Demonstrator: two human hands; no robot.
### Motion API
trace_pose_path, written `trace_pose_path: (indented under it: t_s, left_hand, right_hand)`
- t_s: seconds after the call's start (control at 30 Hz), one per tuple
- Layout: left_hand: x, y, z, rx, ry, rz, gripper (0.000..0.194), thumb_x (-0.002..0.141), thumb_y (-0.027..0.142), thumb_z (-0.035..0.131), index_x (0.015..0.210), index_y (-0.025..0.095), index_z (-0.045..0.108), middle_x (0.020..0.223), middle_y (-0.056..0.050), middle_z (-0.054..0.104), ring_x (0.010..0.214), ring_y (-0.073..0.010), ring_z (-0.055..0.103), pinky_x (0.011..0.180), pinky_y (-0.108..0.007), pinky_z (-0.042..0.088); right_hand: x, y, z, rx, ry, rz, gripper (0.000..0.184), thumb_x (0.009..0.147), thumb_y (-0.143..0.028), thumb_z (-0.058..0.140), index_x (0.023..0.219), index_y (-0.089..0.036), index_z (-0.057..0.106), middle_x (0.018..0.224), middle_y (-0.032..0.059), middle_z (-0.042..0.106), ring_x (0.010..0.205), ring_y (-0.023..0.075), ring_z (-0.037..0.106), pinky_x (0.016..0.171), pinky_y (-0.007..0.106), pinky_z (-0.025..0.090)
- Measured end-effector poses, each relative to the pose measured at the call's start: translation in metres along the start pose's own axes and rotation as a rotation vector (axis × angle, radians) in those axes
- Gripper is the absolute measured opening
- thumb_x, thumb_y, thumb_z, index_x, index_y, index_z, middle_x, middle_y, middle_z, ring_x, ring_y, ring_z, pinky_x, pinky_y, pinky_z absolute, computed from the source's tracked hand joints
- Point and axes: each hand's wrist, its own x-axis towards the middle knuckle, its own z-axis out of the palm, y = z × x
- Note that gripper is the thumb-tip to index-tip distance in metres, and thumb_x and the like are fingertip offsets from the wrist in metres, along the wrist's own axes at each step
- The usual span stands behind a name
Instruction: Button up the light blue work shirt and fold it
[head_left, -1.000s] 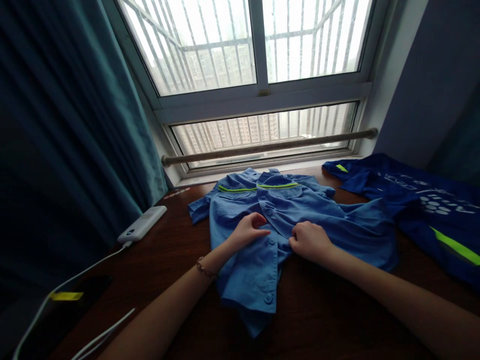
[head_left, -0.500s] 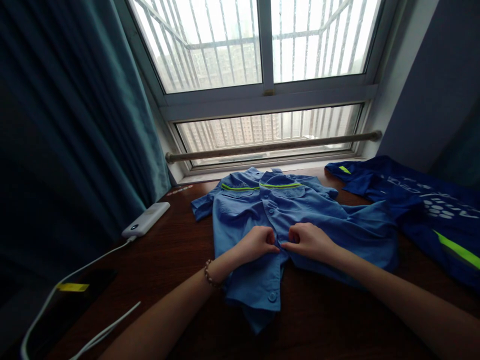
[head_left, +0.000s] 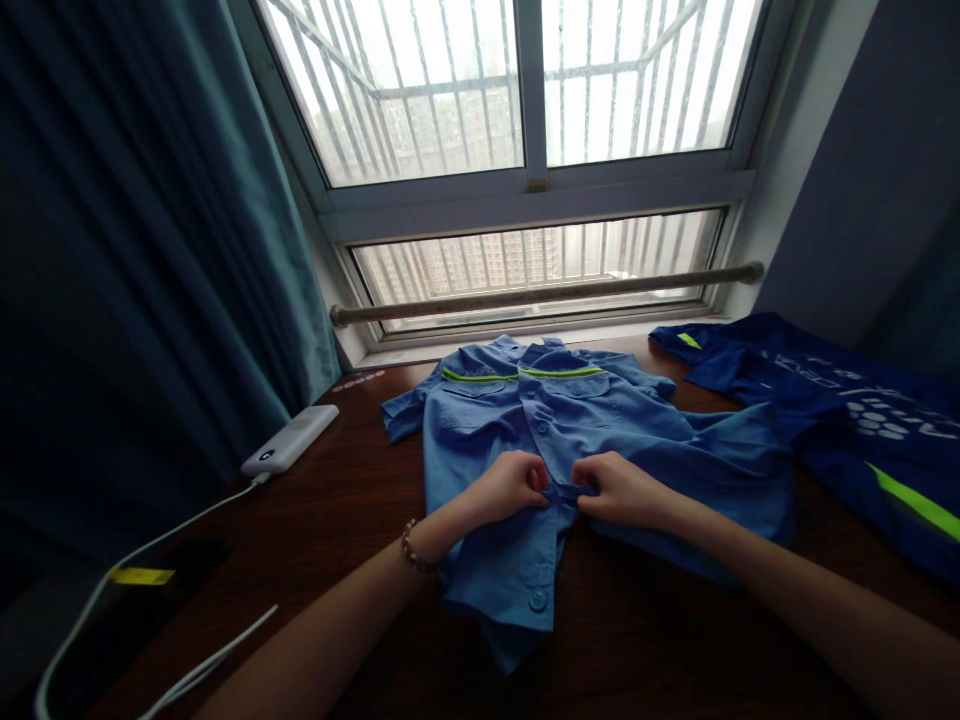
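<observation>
A light blue short-sleeved shirt point(head_left: 480, 410) with yellow-green piping lies front up on the dark wooden table point(head_left: 360, 480), collar toward the window. Its upper buttons sit along the placket, and a lower button point(head_left: 538, 600) shows near the hem. My left hand point(head_left: 517, 482) pinches the left front edge of the placket. Closed on the opposite edge, my right hand point(head_left: 611, 487) holds the cloth a short way to the right. Between my hands a strip of the placket stretches. Whatever button or hole lies under my fingertips is hidden.
A dark blue printed garment point(head_left: 840, 390) lies at the right. On the left are a white power bank point(head_left: 292, 440) with a white cable point(head_left: 150, 545), and a dark object with a yellow tag point(head_left: 142, 576). A curtain point(head_left: 247, 250) and barred window stand behind.
My hands have moved slightly apart, the right one shifting right with the placket edge. The shirt's lower left hem has shifted a little to the left.
</observation>
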Motion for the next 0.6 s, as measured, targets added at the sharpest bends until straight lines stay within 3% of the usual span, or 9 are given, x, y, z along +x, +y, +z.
trace_pose_path:
  t_s: [0.17, 0.4, 0.5, 0.6]
  left_hand:
    - [0.000, 0.005, 0.001, 0.072, 0.044, -0.018, 0.008, 0.059, 0.018, 0.064, 0.064, 0.014, 0.061, 0.058, 0.002, 0.057, 0.056, -0.0109, 0.050, 0.050, -0.020, 0.034]
    - [-0.001, 0.006, 0.001, 0.060, 0.141, 0.011, 0.012, 0.063, 0.026, 0.063, 0.064, 0.014, 0.059, 0.060, 0.001, 0.059, 0.058, -0.0124, 0.053, 0.051, -0.021, 0.034]
    - [-0.001, 0.007, 0.004, 0.047, 0.181, 0.023, 0.011, 0.064, 0.024, 0.060, 0.065, 0.014, 0.056, 0.059, 0.002, 0.057, 0.057, -0.0117, 0.051, 0.051, -0.021, 0.033]
    - [-0.001, 0.007, 0.008, 0.026, 0.216, 0.058, 0.007, 0.064, 0.020, 0.058, 0.066, 0.015, 0.055, 0.061, 0.002, 0.055, 0.058, -0.0108, 0.049, 0.052, -0.020, 0.034]
  right_hand:
    - [0.004, 0.004, -0.001, 0.089, -0.040, 0.001, 0.006, 0.062, -0.021, 0.055, 0.063, -0.015, 0.056, 0.059, -0.0031, 0.050, 0.058, 0.0096, 0.045, 0.052, 0.020, 0.030]
    - [0.006, 0.007, -0.012, 0.320, -0.153, 0.116, 0.016, 0.056, -0.027, 0.066, 0.062, -0.013, 0.061, 0.054, -0.0049, 0.048, 0.053, 0.0084, 0.041, 0.048, 0.020, 0.028]
    - [0.005, 0.009, -0.021, 0.421, -0.276, 0.178, 0.015, 0.056, -0.026, 0.065, 0.057, -0.013, 0.057, 0.049, -0.0061, 0.045, 0.046, 0.0063, 0.036, 0.043, 0.020, 0.024]
    - [0.005, 0.009, -0.026, 0.445, -0.304, 0.207, 0.024, 0.055, -0.031, 0.067, 0.054, -0.015, 0.049, 0.046, -0.0078, 0.039, 0.043, 0.0056, 0.035, 0.041, 0.020, 0.023]
